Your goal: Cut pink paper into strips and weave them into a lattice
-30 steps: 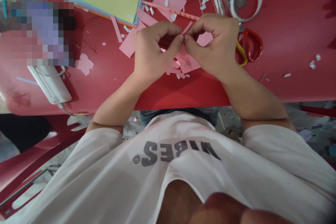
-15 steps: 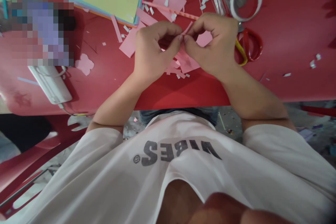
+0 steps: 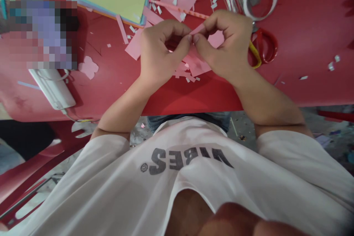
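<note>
Pink paper strip (image 3: pixel 198 28) sticks up from a narrow pinch between both hands, above a red plastic tabletop (image 3: pixel 190 97). Right hand (image 3: pixel 228 42) curls tightly, thumb and forefinger closed on the strip. Left hand (image 3: pixel 159 49) curls just as narrowly, its thumb meeting the right thumb; whether it grips the paper is hidden. Fingertip-only pressure seems right for paper this thin. Loose pink paper scraps (image 3: pixel 199 66) lie just below the strip, with red-handled scissors (image 3: pixel 262 48) and a tape roll (image 3: pixel 260 0) to its right.
</note>
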### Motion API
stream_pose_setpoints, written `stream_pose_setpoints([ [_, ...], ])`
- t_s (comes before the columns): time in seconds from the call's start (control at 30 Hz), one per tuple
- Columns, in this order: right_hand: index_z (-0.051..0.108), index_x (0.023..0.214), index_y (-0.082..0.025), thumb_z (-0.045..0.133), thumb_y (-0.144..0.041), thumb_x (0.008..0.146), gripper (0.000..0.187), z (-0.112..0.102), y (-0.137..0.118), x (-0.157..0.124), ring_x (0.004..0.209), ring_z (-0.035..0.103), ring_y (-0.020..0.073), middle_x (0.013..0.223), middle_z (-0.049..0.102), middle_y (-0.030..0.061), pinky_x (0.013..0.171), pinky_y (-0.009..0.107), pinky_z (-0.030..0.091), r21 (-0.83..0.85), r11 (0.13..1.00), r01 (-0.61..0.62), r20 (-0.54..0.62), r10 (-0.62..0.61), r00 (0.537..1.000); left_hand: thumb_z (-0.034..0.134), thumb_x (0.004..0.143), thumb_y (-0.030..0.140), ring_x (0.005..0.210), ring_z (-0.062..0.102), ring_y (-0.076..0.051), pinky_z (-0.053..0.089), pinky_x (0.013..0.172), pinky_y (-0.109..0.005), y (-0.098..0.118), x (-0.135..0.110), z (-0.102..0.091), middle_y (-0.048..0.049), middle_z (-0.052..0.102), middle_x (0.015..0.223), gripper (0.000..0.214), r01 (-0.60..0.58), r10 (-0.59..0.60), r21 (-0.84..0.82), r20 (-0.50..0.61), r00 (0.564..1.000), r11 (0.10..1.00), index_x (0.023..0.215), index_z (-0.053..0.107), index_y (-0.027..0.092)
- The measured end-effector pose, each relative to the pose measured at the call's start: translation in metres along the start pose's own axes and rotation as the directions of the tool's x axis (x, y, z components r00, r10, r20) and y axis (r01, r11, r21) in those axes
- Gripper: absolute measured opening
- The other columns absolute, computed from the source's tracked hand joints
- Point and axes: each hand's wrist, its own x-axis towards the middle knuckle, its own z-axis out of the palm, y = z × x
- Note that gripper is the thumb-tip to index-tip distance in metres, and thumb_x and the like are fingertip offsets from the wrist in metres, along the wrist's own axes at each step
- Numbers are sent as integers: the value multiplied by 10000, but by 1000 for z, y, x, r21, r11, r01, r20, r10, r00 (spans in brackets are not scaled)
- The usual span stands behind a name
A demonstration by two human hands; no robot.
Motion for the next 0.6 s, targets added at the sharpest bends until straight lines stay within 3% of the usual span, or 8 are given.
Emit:
stream_pose_setpoints([
  [0.1, 718, 891, -334, 689, -289, 924, 63, 1, 1, 3, 789, 656, 223, 877, 740, -11, 748, 416, 516, 68, 998, -5, -13, 6, 1000, 759, 968, 433, 648, 648, -171, 481, 569, -344, 10, 1, -2, -26, 741, 788, 177, 13, -14, 40, 17, 1000, 999, 852, 790, 303],
  [0.2, 739, 884, -298, 692, -361, 956, 107, 2, 6, 6, 742, 628, 209, 832, 728, 6, 708, 403, 477, 150, 988, 32, -28, -28, 999, 796, 931, 427, 617, 613, -164, 466, 557, -353, 15, 2, -1, -10, 710, 737, 182, 38, -37, 22, -15, 999, 999, 800, 774, 302],
  [0.33, 699, 806, -290, 695, -307, 951, 146, 2, 14, 5, 683, 577, 194, 749, 679, -6, 674, 390, 438, 119, 993, 19, 14, -20, 1000, 807, 879, 285, 652, 637, -171, 484, 560, -361, 11, 6, -2, 16, 745, 768, 91, 107, -107, -11, -66, 992, 994, 820, 809, 354],
  [0.43, 679, 783, -283, 671, -197, 908, 152, 2, 16, 4, 698, 574, 183, 747, 666, -18, 682, 377, 430, 55, 998, 22, -12, -21, 1000, 866, 870, 347, 720, 683, -144, 556, 606, -342, 6, 9, -5, 37, 792, 849, 29, 121, -127, -86, -59, 990, 989, 874, 839, 339],
  [0.53, 685, 781, -271, 653, -167, 891, 155, 3, 16, 4, 685, 571, 175, 739, 658, -17, 664, 371, 408, 72, 997, 37, -28, -35, 999, 920, 837, 498, 733, 694, -115, 590, 631, -333, 3, 9, -6, 47, 804, 872, 220, 125, -132, -139, -41, 990, 982, 940, 852, 316],
  [0.6, 683, 782, -271, 647, -158, 883, 156, 3, 17, 5, 680, 566, 180, 739, 659, -13, 658, 374, 405, 75, 996, 41, -25, -40, 999, 936, 818, 494, 732, 712, -121, 606, 635, -347, 2, 9, -6, 55, 807, 875, 220, 140, -147, -157, -30, 989, 978, 954, 849, 345],
])
